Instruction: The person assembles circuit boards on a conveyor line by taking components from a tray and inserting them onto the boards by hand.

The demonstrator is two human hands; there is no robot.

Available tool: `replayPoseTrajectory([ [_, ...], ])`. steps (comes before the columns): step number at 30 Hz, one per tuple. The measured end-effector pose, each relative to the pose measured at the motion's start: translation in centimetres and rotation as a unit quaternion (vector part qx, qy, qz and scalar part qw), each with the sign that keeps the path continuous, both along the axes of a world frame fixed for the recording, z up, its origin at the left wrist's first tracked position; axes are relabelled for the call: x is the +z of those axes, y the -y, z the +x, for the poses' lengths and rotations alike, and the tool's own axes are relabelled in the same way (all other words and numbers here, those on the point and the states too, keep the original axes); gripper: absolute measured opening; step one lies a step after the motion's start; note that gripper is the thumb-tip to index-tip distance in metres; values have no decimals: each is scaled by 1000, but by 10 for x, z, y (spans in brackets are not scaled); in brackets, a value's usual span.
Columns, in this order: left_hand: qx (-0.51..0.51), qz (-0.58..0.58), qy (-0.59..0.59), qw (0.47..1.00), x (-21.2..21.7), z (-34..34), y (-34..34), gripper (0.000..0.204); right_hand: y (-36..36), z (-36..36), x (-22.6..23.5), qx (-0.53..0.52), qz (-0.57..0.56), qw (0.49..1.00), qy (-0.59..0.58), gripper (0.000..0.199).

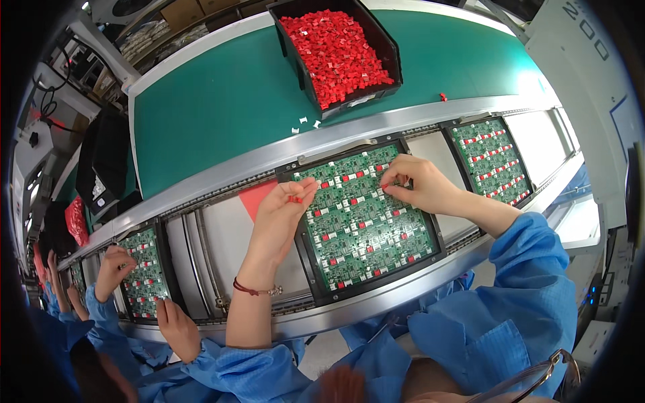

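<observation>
Eyeglasses nearest. Likely fitting stage: my left hand, loosely curled, holds red parts; right hand pinches a red piece at green board. Next: seat it squarely.

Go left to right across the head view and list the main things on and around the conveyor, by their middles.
Red plastic bag → co-worker's circuit-board panel → wearer's left hand → middle circuit-board panel → wearer's right hand → rightmost circuit-board panel.
</observation>
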State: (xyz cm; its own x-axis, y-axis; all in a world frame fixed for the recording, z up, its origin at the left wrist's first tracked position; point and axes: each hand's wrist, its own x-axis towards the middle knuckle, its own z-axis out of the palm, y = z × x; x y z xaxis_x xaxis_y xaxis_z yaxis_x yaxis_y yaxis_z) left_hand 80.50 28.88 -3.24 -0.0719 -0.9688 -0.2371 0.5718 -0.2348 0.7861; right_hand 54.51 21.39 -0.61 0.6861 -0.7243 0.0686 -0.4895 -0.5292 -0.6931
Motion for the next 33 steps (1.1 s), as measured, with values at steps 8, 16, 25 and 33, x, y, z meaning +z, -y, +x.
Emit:
replayPoseTrajectory([
  [8, -15, 46, 86, 995, 20, -6, -2, 13, -2, 24, -11, 21, -26, 999, -24, 11],
  [16, -19, 48, 168, 984, 16, -1, -4, 19, -10, 22, -12, 37, -146, 987, -61, 10],
  [25, 7, 8, 208, 978, -6, -4, 2, 14, -11, 19, -23, 37, -196, 977, -80, 10],
  [33, 26, 7, 168, 985, -17, 5, 1, 16, -14, -18, 1, -144, -316, 917, -196, 17],
])
